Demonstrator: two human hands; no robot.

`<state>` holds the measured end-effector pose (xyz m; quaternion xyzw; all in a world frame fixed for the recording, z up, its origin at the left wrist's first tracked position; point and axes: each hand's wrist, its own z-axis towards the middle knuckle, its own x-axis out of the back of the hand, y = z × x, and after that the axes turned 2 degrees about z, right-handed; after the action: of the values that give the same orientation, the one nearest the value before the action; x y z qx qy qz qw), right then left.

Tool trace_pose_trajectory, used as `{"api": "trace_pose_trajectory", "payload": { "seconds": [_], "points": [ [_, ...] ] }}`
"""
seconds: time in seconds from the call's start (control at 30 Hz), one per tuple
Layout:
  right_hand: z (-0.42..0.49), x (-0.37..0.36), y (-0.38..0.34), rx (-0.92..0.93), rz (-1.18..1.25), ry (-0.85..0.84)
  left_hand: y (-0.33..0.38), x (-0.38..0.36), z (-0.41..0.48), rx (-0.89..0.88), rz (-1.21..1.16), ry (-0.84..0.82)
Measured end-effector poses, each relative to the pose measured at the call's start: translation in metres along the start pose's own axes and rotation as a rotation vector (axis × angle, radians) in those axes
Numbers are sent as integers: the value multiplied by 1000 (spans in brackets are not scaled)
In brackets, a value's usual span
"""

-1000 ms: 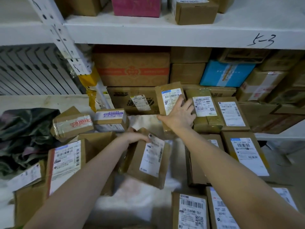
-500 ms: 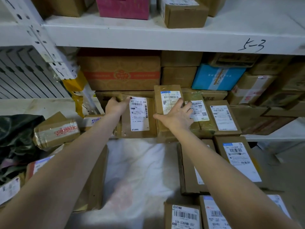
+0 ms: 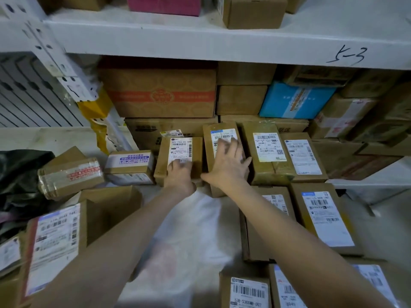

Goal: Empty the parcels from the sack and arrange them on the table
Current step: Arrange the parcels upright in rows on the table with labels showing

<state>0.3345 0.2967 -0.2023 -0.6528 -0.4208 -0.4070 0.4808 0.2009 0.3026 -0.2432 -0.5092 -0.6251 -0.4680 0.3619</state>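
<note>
Left grip [image 3: 178, 174] rests on the 502-labelled parcel [image 3: 180, 150], hold unclear through blur, right grip [image 3: 226, 167] flat on the neighbouring parcel [image 3: 219, 133] in the back row — right side ranked, loose parcels [image 3: 69, 174] at left unarranged — judged roughly halfway.

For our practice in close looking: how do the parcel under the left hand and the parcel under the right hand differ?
The left-hand parcel is shorter; the right-hand parcel is longer and reaches further back. The right-hand parcel's label has a blue top strip; the left-hand parcel's label has none. Both are brown cardboard, label up, side by side.
</note>
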Motion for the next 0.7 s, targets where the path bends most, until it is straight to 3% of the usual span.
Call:
{"api": "trace_pose_trajectory", "payload": {
  "seconds": [0.1,0.33,0.47,0.7],
  "points": [
    [0,1,2,56,-176,-121,-4,-4,-3,-46,-10,41],
    [0,-12,12,-48,-227,-20,-3,-14,-11,-117,-10,14],
    [-4,-19,9,-96,-252,-19,-10,-10,-23,14,-104,82],
    [-11,-22,12,-96,-284,-47,-5,-3,-41,90,-164,17]
  ]
}}
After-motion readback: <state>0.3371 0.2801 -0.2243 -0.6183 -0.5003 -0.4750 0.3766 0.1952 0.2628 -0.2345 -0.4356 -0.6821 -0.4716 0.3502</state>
